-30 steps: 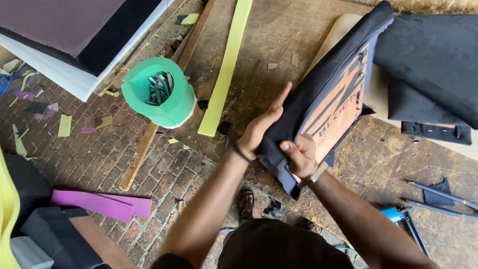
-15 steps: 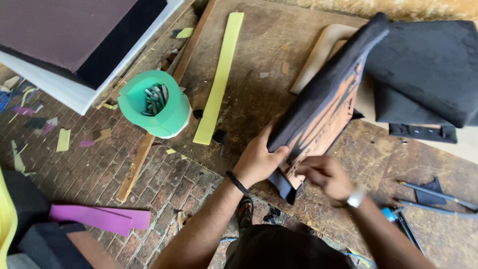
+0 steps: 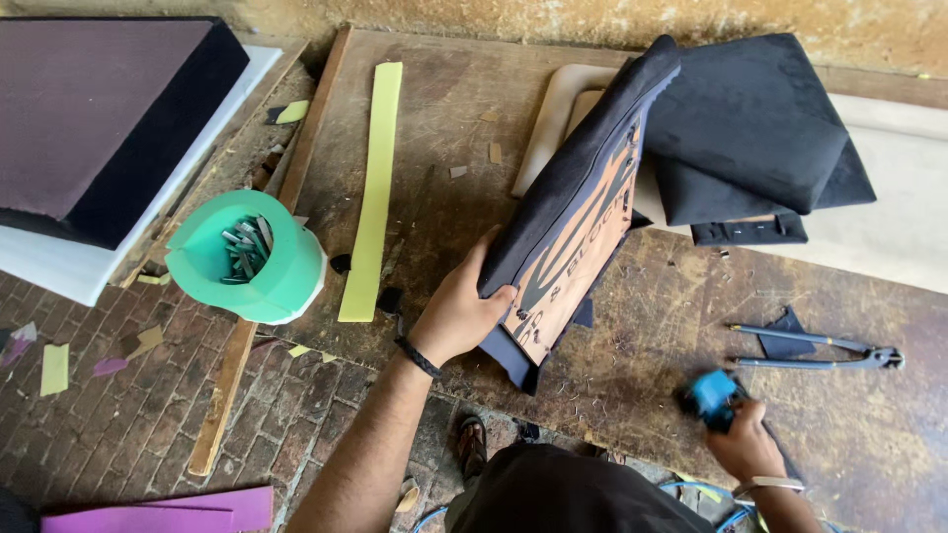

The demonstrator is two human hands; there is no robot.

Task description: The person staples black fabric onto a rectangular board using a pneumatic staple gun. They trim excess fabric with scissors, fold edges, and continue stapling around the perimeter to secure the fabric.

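Left hand [image 3: 459,314] clamps the dark fabric-wrapped seat panel [image 3: 583,197], tilted on edge mid-frame on the worktop [image 3: 652,336]. Looks stiff, light; best held by its rim. Right hand [image 3: 743,442], lower right, wraps a blue tool [image 3: 713,393].

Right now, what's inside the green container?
The green container holds a pile of small grey metal pieces, probably staples or clips. Its bottom is hidden beneath them.

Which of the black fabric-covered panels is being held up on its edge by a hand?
The black fabric-covered panel with the bare wooden back, gripped by the left hand. The other black cushions lie flat, stacked behind it, untouched.
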